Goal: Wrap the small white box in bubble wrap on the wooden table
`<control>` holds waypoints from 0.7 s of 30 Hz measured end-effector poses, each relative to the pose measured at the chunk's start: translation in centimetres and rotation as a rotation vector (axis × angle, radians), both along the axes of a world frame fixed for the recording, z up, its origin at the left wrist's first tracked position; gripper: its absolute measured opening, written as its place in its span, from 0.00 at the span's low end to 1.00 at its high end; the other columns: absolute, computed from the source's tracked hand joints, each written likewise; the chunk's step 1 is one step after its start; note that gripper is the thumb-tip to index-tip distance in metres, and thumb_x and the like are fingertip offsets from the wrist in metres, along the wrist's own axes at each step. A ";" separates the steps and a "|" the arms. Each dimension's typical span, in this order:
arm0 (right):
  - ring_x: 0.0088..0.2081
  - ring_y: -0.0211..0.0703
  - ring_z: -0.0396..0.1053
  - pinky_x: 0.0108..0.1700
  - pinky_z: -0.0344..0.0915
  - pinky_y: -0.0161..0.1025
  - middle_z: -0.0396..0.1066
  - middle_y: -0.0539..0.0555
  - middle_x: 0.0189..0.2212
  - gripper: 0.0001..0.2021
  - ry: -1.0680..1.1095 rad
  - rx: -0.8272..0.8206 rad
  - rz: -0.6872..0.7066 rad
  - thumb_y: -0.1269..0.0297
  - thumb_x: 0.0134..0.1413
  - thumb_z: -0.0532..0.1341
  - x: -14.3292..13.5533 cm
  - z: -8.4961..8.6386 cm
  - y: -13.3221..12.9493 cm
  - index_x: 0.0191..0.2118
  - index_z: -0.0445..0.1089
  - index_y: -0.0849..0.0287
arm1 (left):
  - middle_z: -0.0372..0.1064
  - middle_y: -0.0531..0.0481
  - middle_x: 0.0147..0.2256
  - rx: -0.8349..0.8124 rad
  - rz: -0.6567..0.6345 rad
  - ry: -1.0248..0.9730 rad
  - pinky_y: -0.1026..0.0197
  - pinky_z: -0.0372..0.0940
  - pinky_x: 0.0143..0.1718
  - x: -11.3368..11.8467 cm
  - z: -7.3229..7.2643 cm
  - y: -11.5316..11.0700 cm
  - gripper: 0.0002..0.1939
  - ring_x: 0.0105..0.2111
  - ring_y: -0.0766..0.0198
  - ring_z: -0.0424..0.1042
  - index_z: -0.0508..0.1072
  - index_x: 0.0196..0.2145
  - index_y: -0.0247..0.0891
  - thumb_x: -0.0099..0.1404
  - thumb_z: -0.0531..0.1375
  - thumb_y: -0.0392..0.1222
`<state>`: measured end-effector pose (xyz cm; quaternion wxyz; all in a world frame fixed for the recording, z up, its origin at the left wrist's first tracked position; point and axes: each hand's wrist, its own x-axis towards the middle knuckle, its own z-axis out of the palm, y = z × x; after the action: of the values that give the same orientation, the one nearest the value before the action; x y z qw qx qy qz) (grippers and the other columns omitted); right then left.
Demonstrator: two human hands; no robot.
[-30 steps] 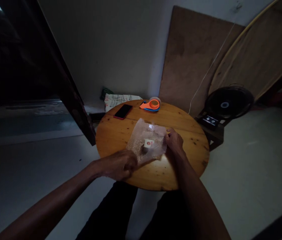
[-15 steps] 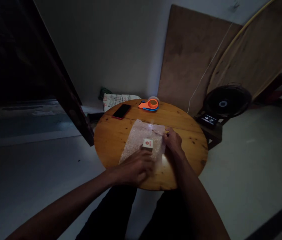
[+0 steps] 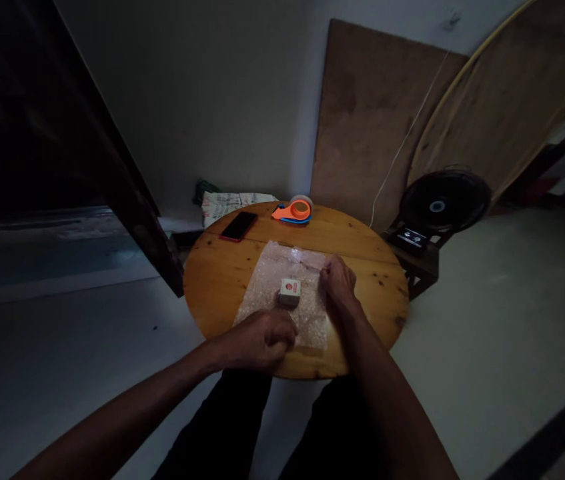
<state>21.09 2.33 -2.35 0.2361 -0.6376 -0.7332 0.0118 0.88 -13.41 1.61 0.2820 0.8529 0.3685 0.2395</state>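
Note:
A sheet of bubble wrap [image 3: 262,287] lies flat on the round wooden table [image 3: 379,287]. On its middle sits a small white box [image 3: 289,292] with red print. My right hand [image 3: 339,281] is closed at the far right corner of the sheet, its fingertips pinching the edge. Just in front of the box, over the near left part of the wrap, my left hand [image 3: 267,337] is closed with curled fingers. Whatever its fingertips hold, if anything, is hidden.
At the table's back stands an orange and blue tape dispenser [image 3: 295,211]. A phone [image 3: 239,227] lies left of it. Behind the table is a printed sack [image 3: 235,203]. To the right, a black fan [image 3: 437,205] and a lit device [image 3: 412,240] sit by a low stool.
My left hand has drawn back slightly from the box and its fingers are curled tighter. My right hand stays at the sheet's edge. The view has shifted a little.

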 end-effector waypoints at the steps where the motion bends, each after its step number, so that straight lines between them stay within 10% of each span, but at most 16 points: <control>1: 0.39 0.43 0.66 0.40 0.54 0.36 0.72 0.55 0.39 0.11 -0.004 -0.007 0.007 0.69 0.54 0.52 0.0 0.0 0.0 0.40 0.70 0.57 | 0.73 0.50 0.35 -0.022 0.090 -0.056 0.63 0.65 0.38 -0.4 0.2 0.4 0.12 0.36 0.64 0.71 0.73 0.32 0.36 0.53 0.52 0.29; 5: 0.40 0.43 0.66 0.40 0.54 0.36 0.72 0.54 0.39 0.14 -0.018 -0.055 0.018 0.69 0.56 0.50 -0.1 0.5 -0.2 0.42 0.72 0.56 | 0.73 0.50 0.37 -0.046 0.402 -0.163 0.62 0.66 0.39 -2.3 1.4 3.7 0.12 0.36 0.63 0.71 0.74 0.37 0.36 0.57 0.53 0.35; 9: 0.40 0.43 0.67 0.40 0.54 0.37 0.72 0.54 0.40 0.16 -0.058 -0.089 0.045 0.65 0.61 0.48 -0.3 1.0 -0.6 0.44 0.73 0.54 | 0.72 0.46 0.46 -0.071 0.384 -0.054 0.56 0.65 0.48 -3.6 1.1 8.8 0.18 0.44 0.59 0.71 0.73 0.47 0.36 0.62 0.51 0.39; 14: 0.42 0.46 0.67 0.42 0.53 0.41 0.71 0.56 0.40 0.17 -0.209 -0.044 0.065 0.61 0.64 0.46 -0.6 1.0 -0.7 0.46 0.72 0.52 | 0.59 0.46 0.60 0.092 0.207 0.221 0.51 0.46 0.64 -4.0 -1.9 13.3 0.23 0.63 0.56 0.53 0.64 0.58 0.40 0.69 0.46 0.46; 21: 0.44 0.53 0.64 0.45 0.51 0.46 0.70 0.64 0.41 0.17 -0.394 -0.020 0.024 0.66 0.62 0.47 -1.4 0.6 -0.6 0.43 0.72 0.62 | 0.46 0.43 0.66 0.200 0.361 0.531 0.38 0.40 0.63 -5.0 -5.5 14.6 0.31 0.65 0.47 0.45 0.55 0.64 0.42 0.70 0.39 0.58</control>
<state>19.71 1.68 -1.80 0.0814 -0.6212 -0.7726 -0.1029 -4.13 1.17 -3.94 0.0441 0.8299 0.5489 0.0902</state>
